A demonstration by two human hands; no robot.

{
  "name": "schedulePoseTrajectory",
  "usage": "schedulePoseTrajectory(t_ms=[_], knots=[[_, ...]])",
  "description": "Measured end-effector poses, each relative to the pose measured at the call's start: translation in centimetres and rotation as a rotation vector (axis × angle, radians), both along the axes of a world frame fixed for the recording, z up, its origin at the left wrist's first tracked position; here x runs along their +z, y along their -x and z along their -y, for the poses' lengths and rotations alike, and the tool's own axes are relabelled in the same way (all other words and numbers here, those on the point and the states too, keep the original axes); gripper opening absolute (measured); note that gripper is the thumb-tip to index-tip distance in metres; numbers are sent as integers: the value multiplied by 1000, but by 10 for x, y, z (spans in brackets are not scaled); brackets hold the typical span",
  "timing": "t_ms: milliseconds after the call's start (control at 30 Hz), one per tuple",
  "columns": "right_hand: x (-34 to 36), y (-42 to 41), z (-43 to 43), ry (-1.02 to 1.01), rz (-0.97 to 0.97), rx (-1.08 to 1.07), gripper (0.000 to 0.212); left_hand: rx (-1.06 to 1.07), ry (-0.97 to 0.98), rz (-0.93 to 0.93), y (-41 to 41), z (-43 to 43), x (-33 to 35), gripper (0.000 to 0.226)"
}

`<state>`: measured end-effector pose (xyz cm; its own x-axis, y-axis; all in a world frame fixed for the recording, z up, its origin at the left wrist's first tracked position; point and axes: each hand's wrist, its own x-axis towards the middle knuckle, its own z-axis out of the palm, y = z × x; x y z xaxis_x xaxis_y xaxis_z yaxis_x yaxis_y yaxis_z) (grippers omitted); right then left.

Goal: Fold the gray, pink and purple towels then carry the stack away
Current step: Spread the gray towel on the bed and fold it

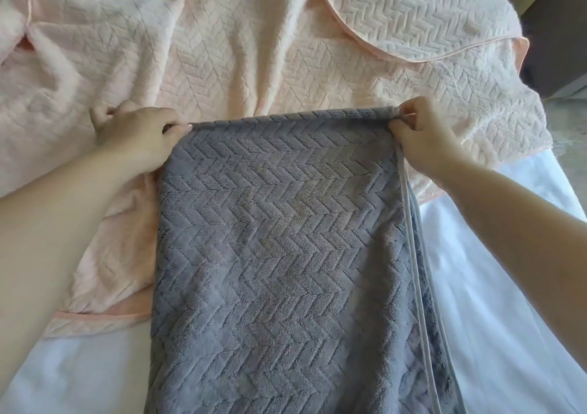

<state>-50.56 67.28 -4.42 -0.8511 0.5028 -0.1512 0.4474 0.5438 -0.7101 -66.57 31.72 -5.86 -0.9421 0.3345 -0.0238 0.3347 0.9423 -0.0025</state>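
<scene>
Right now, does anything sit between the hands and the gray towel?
No. The left hand pinches the gray towel at its far left corner, the right hand at its far right corner; nothing lies between. The gray towel itself overlaps the near part of the pink towel.

The gray plush cloth towel [279, 238] looks matt and fleecy, pressed with a zigzag herringbone relief, its edge bound in smooth tape. The pink plush towel [222, 51] shows the same embossed nap. The white bed sheet [508, 302] is smooth, thin cloth.
</scene>
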Motion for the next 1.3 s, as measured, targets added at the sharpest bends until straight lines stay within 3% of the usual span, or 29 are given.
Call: schedulePoseTrajectory(t_ms=[167, 267, 367, 500, 633, 800, 967, 1067, 1300], knots=[[0, 6, -10, -58, 3, -93, 12, 1, -56, -146, -1, -14, 4, 38], [-7, 3, 0, -61, 156, -79, 31, 22, -82, -189, -19, -21, 1, 29], [-6, -18, 10, 24, 95, -126, 48, -28, -129, -162, -53, -27, 0, 38], [3, -63, 23, 241, 16, -224, 37, -155, -114, -31, -127, -27, 2, 53], [3, -117, 41, 344, 74, -239, 20, -113, -36, 136, -202, -18, -4, 67], [-3, -182, 63, 420, 239, -185, 30, -86, -2, 183, -263, -11, -12, 69], [-12, -222, 80, 317, 331, -39, 27, -127, 68, 187, -294, 1, -16, 70], [-16, -229, 71, 174, 266, -154, 28, -114, 96, 199, -305, 11, -18, 72], [-15, -256, 96, 358, 245, -286, 35, -18, 44, 264, -354, 47, -13, 69]])
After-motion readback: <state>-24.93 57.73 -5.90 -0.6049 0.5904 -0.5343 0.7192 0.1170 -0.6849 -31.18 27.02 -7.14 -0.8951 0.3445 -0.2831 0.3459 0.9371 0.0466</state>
